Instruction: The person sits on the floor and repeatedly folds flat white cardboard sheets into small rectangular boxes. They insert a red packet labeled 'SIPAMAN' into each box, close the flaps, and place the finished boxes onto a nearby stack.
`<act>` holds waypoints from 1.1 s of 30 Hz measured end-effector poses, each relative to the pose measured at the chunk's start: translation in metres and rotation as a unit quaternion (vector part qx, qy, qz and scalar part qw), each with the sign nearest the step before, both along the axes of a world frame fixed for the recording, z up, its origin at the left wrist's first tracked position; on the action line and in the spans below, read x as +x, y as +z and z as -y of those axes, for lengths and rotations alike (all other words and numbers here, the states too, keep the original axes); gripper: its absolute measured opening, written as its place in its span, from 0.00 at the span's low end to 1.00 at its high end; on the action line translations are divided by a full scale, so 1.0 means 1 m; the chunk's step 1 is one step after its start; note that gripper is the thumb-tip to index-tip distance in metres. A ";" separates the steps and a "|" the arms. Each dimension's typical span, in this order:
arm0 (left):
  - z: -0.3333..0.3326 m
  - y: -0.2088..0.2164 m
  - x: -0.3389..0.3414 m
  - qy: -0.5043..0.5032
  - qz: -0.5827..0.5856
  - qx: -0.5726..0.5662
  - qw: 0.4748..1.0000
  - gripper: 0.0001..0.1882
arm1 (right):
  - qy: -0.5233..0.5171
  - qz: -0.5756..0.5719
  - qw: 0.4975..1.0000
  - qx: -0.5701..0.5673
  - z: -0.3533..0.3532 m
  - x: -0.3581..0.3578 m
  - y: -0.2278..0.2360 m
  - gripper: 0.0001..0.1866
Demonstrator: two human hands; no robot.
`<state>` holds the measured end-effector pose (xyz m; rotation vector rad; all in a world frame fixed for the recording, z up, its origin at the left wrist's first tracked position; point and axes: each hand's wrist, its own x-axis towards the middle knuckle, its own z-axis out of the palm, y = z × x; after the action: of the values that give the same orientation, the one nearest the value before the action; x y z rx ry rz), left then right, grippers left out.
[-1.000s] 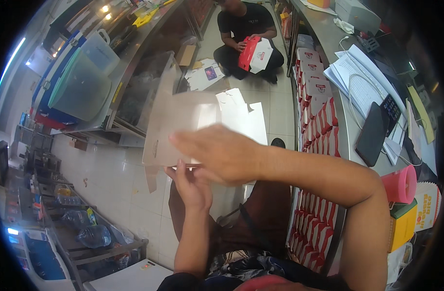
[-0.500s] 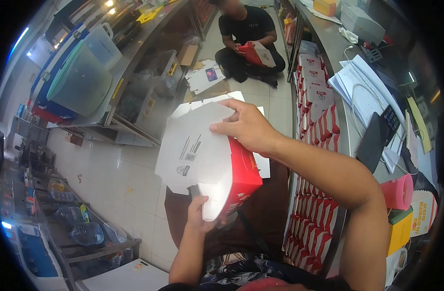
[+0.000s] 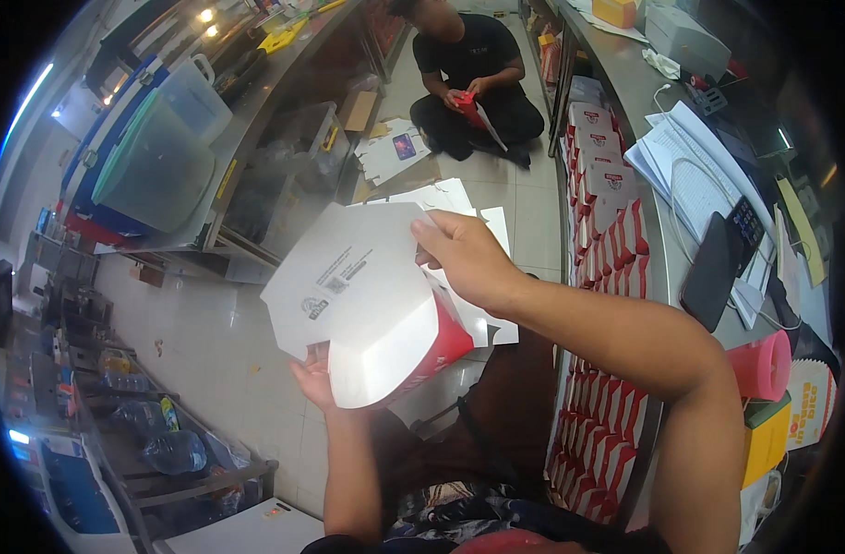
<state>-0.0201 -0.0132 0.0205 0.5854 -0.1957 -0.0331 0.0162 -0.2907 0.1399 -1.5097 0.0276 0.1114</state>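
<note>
Between my hands is a partly folded red-and-white cardboard box (image 3: 385, 258), its large white flap raised and its pale inside showing. My right hand (image 3: 464, 257) pinches the flap's right edge between thumb and fingers. At the lower left corner my left hand (image 3: 315, 377) grips the box, with some of its fingers hidden behind the card. Red printed side faces me at the lower right. Behind and below the box, flat white carton sheets (image 3: 496, 328) lie stacked.
A person (image 3: 473, 65) sits cross-legged ahead, holding a red-and-white carton (image 3: 476, 113). Folded red-and-white boxes (image 3: 605, 185) line the right side under a metal counter with papers (image 3: 685, 171) and a phone (image 3: 707, 268). Shelving (image 3: 201, 480) with plastic bottles (image 3: 175, 451) stands left.
The box has tilted and swung left, opening its inside toward me. My left hand has shifted left and up along it. The other person has turned their carton.
</note>
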 end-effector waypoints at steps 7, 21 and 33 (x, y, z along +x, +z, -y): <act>0.002 0.033 0.004 0.087 -0.087 0.109 0.986 0.32 | -0.014 -0.018 0.997 0.079 0.002 0.006 0.010 0.24; 0.013 0.052 -0.007 -0.018 -0.107 0.237 0.965 0.31 | 0.317 -0.004 0.948 -0.004 -0.001 -0.009 0.016 0.27; 0.022 0.067 -0.005 -0.030 -0.087 0.218 0.972 0.30 | 0.254 -0.054 0.956 -0.137 0.003 -0.005 0.022 0.23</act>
<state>-0.0254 -0.0348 0.0872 1.0097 -0.0331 -0.1880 0.0111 -0.2939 0.1619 -1.7595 -0.2699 0.6236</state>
